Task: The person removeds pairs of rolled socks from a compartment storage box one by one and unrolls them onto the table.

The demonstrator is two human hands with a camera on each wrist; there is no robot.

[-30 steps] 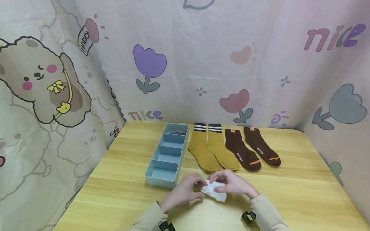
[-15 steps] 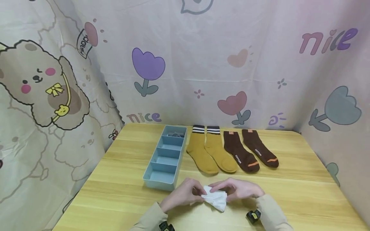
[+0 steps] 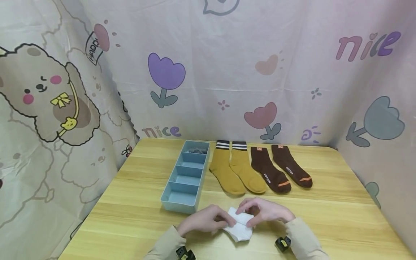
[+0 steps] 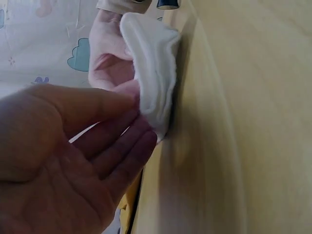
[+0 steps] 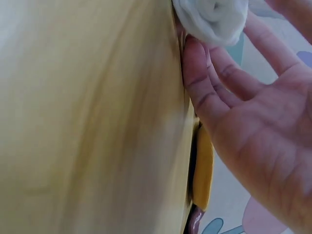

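A folded white sock (image 3: 241, 231) lies close over the table in front of the person, its layers stacked in the left wrist view. At its left edge the left hand (image 3: 209, 219) pinches it between thumb and fingertips. The right hand (image 3: 264, 211) holds the sock's right and far side, thumb near the front and fingers curled over the back. From the right wrist view, the white sock (image 5: 214, 19) shows a rolled end above the right fingers (image 5: 239, 75). The fingers partly cover the sock in the head view.
A blue-grey four-section box (image 3: 179, 207) stands left of the hands, with something dark grey in its far compartment (image 3: 197, 150). Two mustard socks (image 3: 227, 177) and two brown socks (image 3: 273, 173) lie flat behind the hands. Printed curtains (image 3: 208, 90) surround the wooden table (image 3: 130, 216).
The white sock has shifted slightly toward the person and now shows a wider face with a crease across it. The left fingertips have moved onto its top; the right hand has changed its hold.
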